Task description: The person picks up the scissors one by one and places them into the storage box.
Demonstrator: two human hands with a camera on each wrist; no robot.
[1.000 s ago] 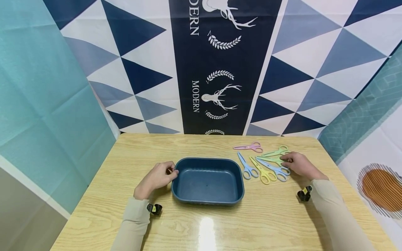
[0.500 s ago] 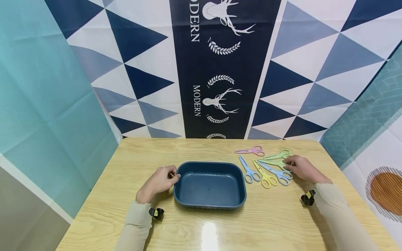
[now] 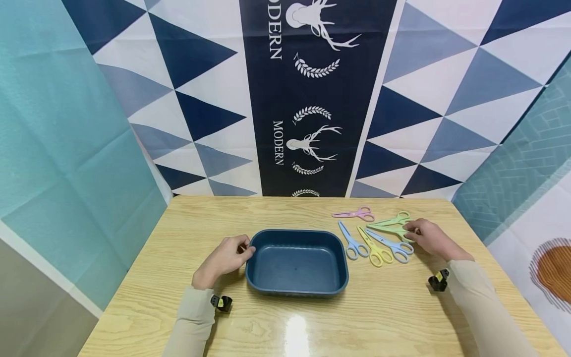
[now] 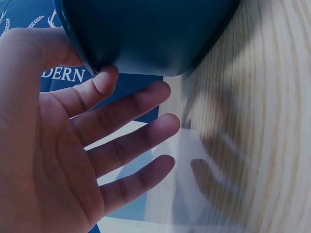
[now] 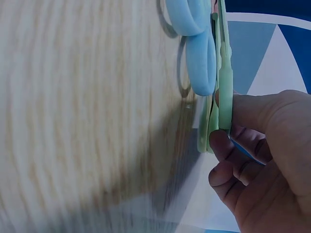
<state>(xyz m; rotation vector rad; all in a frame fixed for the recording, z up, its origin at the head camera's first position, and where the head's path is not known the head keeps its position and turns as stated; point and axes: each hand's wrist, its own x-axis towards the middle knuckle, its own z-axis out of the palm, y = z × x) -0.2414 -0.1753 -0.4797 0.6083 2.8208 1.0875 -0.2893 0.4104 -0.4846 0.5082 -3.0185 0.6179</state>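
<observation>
Pale-green plastic scissors (image 3: pixel 392 229) at the right of the wood-grain bench (image 3: pixel 366 317) sit pinched by the right hand (image 3: pixel 429 237), left hand's (image 3: pixel 223 258) thumb and finger pinching the dark-blue rectangular tub (image 3: pixel 296 267): grasping step, seemingly, next calling for a clear lift.

MODERN (image 3: pixel 278 143), printed twice on the dark band (image 3: pixel 316 91)

In front of me, white capitals run sideways down the dark band of the cloth: MODERN whole in the lower print, ODERN (image 3: pixel 275 32) in the upper one, its first letter cut by the picture's top edge. From my left wrist I read only DERN (image 4: pixel 63 74), beside my left hand (image 4: pixel 63 126). The wrist cameras' yellow labels (image 3: pixel 220 302) are too small to read.
</observation>
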